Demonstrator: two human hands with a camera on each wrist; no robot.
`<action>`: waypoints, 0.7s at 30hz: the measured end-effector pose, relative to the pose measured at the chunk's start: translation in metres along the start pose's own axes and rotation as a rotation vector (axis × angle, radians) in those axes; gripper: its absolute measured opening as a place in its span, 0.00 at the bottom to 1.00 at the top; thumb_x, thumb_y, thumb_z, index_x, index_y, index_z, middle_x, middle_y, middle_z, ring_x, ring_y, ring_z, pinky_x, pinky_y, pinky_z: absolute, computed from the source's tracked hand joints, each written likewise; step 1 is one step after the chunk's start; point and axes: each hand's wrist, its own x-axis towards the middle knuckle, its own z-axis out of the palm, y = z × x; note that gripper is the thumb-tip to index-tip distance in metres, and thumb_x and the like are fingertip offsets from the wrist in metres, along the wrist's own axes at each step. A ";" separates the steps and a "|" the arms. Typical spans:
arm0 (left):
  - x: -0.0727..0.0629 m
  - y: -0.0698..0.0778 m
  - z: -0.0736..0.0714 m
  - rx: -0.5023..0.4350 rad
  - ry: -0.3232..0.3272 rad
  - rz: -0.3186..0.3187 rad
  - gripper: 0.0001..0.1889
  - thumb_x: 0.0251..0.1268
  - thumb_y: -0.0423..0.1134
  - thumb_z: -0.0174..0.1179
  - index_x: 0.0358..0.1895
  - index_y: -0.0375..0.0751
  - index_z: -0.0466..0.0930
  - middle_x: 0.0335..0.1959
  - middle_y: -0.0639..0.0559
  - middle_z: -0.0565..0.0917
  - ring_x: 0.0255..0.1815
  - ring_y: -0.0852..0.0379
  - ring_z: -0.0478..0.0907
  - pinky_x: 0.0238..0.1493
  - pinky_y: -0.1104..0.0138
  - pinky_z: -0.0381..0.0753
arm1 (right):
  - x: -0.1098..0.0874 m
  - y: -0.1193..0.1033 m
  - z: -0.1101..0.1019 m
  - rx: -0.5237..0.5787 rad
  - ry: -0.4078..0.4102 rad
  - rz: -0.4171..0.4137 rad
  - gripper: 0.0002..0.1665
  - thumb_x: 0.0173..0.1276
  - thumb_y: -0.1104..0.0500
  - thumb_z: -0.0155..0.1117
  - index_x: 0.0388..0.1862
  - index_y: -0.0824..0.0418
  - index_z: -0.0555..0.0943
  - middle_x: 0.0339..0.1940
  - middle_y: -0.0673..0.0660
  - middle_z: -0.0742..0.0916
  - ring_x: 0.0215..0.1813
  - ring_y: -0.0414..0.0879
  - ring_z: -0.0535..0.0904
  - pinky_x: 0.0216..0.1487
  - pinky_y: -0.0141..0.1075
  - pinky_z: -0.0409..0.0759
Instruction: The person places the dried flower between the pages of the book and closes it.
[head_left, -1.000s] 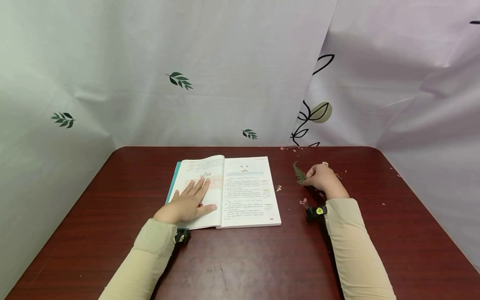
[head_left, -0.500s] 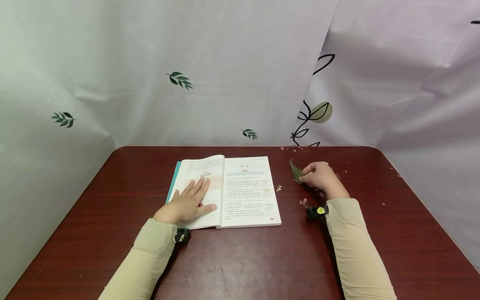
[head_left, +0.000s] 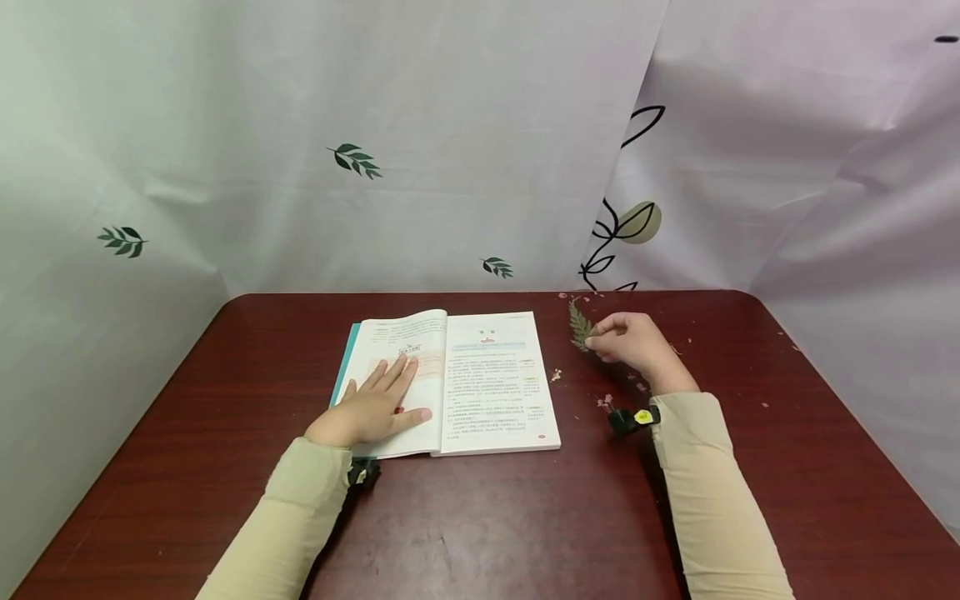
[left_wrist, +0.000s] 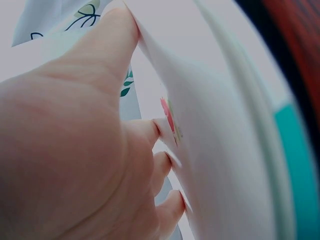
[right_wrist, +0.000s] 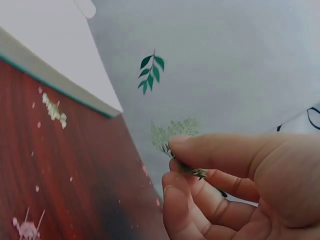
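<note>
An open book [head_left: 491, 417] with printed pages and a teal cover edge lies on the dark red table. Spread flat on its left page is my left hand [head_left: 371, 412], fingers straight; in the left wrist view its fingertips press the white page [left_wrist: 210, 125]. To the right of the book, my right hand [head_left: 633, 343] pinches a green fern leaf [head_left: 580, 327] between thumb and fingers. The leaf points up and away from the hand, above the table. The right wrist view shows the fern leaf [right_wrist: 172, 132] at the thumb tip, its lower part partly hidden by the fingers.
A small cream flower sprig [head_left: 557, 375] lies just right of the book. A pink flower sprig [head_left: 606, 403] is near the right wrist's black camera [head_left: 621, 422]. Tiny petals are scattered over the table's right side. A pale leaf-printed curtain [head_left: 420, 208] hangs behind the table.
My right hand has lifted the fern leaf and moved it slightly left and away, toward the book. My left hand stays on the left page.
</note>
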 end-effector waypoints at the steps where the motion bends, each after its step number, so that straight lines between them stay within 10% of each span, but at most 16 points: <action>1: 0.000 0.000 0.000 0.002 0.002 0.000 0.48 0.75 0.65 0.49 0.83 0.40 0.40 0.84 0.38 0.40 0.82 0.34 0.35 0.72 0.29 0.38 | 0.000 -0.001 0.000 0.015 -0.001 -0.007 0.16 0.68 0.60 0.71 0.46 0.71 0.80 0.34 0.57 0.87 0.39 0.54 0.87 0.42 0.40 0.86; 21: 0.000 0.000 0.000 0.014 0.004 0.008 0.48 0.75 0.66 0.49 0.83 0.40 0.41 0.84 0.38 0.41 0.82 0.33 0.35 0.71 0.28 0.39 | -0.005 -0.031 0.026 0.178 0.030 -0.103 0.13 0.66 0.62 0.72 0.41 0.70 0.80 0.31 0.52 0.87 0.32 0.49 0.86 0.39 0.37 0.86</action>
